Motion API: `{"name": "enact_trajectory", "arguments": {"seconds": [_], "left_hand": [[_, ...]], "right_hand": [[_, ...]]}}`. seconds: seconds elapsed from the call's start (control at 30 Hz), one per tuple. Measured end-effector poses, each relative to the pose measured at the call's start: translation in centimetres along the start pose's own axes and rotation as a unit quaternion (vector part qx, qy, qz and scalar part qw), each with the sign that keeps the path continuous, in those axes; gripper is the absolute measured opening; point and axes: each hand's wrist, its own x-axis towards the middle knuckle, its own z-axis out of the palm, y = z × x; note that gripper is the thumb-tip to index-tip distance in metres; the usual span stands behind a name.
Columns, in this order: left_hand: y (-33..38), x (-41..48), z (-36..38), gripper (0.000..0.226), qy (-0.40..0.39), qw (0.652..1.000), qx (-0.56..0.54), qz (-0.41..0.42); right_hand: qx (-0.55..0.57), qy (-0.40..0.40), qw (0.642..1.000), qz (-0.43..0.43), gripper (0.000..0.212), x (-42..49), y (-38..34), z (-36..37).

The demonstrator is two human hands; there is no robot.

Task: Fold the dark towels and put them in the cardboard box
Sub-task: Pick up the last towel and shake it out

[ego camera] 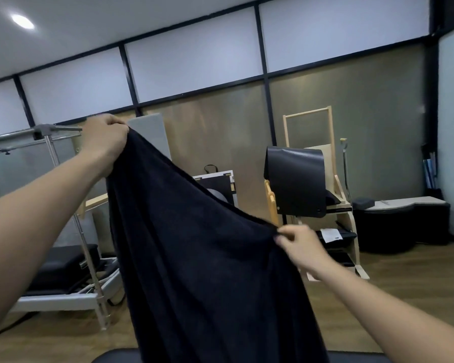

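Dark towel (202,252) held up in the air, unfolded, hanging full length in front of the person. Left hand (104,141) high, fist clenched round one top corner. Right hand (298,243) lower, pinching the top edge further along; the edge sags between them. No fold made yet. Cardboard box not in view. Judgement: early stage, with squaring the corners, folding and boxing all left. Wooden chair (309,184) stands behind.

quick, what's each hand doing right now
Left hand: closed, gripping the dark towel at its raised corner.
Right hand: closed, pinching the towel's upper edge.
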Motion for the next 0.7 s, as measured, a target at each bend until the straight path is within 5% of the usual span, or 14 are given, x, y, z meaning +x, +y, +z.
{"name": "enact_trajectory", "arguments": {"seconds": [0.13, 0.23, 0.3, 0.43, 0.57, 0.7], "left_hand": [[2.1, -5.8, 3.0, 0.002, -0.193, 0.977, -0.065, 0.065], [2.8, -9.9, 5.5, 0.044, -0.418, 0.896, 0.032, 0.146], [2.4, -10.5, 6.4, 0.032, -0.495, 0.859, 0.036, 0.125], [1.8, -9.3, 6.4, 0.021, -0.456, 0.885, 0.028, 0.085], [2.9, -9.2, 6.7, 0.014, -0.390, 0.910, 0.035, 0.134], [4.4, -7.4, 6.0, 0.018, -0.308, 0.930, 0.046, 0.194]], "right_hand": [[0.019, 0.041, 0.989, -0.142, 0.018, 3.2, -8.7, -1.8], [0.011, 0.011, 0.979, -0.202, 0.018, 3.9, -13.3, -2.1], [-0.006, -0.002, 0.975, -0.221, 0.015, 3.8, -14.3, -2.5], [-0.012, -0.011, 0.971, -0.238, 0.010, 2.8, -13.1, -2.8], [-0.057, 0.014, 0.977, -0.203, 0.007, 2.0, -10.8, -2.7], [-0.144, -0.085, 0.972, -0.166, 0.005, 0.4, -7.4, -1.5]]}}
